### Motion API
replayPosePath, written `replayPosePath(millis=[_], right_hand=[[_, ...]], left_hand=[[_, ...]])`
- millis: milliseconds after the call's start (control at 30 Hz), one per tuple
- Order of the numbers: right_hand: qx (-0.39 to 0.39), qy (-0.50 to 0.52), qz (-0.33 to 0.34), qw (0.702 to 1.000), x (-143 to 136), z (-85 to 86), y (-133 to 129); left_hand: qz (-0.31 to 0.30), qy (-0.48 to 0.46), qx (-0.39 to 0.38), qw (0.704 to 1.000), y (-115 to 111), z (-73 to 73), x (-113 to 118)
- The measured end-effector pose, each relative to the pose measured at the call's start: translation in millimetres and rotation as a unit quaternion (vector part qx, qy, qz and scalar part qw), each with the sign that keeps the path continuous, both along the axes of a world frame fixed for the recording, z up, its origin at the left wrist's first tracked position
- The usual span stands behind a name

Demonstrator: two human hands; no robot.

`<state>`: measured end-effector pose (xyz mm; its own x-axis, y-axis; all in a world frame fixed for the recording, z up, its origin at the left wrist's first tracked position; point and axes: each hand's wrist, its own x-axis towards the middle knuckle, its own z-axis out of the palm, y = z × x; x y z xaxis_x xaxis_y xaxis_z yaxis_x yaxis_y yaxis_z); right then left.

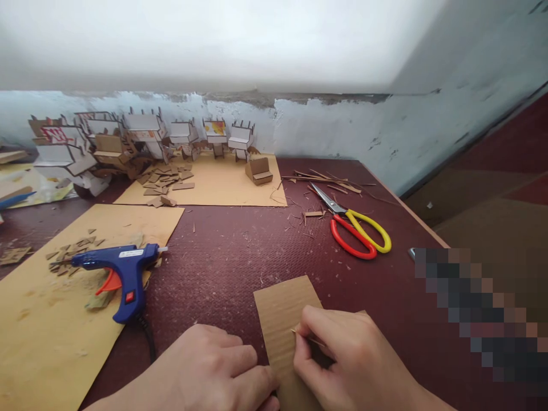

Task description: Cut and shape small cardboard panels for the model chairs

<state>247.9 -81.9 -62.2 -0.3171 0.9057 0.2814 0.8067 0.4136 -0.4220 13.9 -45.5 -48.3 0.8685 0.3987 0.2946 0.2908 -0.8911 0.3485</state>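
1. Cardboard sheet (285, 305), one, ribbed: lying on the dark red table (218, 251) at the near edge of view, between the two hands.
2. Left hand (218, 371): fingers curled, knuckles up, at the cardboard sheet's left edge, apparently to keep it from sliding. Fingertips partly hidden; whether they pinch the edge, cannot tell.
3. Right hand (346, 354): over the cardboard sheet's right part, thumb and forefinger pinching a thin stick (315, 342), its tip poking out leftward. Held near the tip, it seems, for fine control.
4. Glue gun (132, 274), blue with orange trigger: on its side, nozzle leftward over the near yellow sheet (51, 325), probably so that drips spare the table. Black cord (149, 339) runs down toward the left hand.
5. Cardboard chips (75, 246): loose heap around the nozzle.
6. Scissors (339, 212), red and yellow handles: handles nearer the person, points away, likely for easy pickup.
7. Thin scraps (342, 184): strewn beyond and beside the blades.
8. Far yellow sheet (218, 191): bearing cardboard pieces (165, 178) at left and one small block (259, 170) at right.
9. Cardboard models (242, 137), several: lined along the wall (325, 131), perhaps to leave working room.
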Motion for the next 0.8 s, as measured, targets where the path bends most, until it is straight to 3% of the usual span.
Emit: replayPosePath(millis=[300, 533, 800], right_hand=[[0.001, 0.011, -0.024, 1.0, 0.9, 4.4, 3.7], [-0.017, 0.007, 0.038, 0.999, -1.3, 3.1, 2.7], [-0.001, 0.009, -0.025, 1.0, 0.3, 4.8, 4.0]], left_hand=[[-0.005, 0.002, 0.0, 1.0, 1.5, -0.7, 1.7], [0.005, 0.005, -0.001, 1.0, -0.7, 2.1, 0.4], [0.001, 0.009, -0.001, 1.0, 0.0, 4.4, 2.0]])
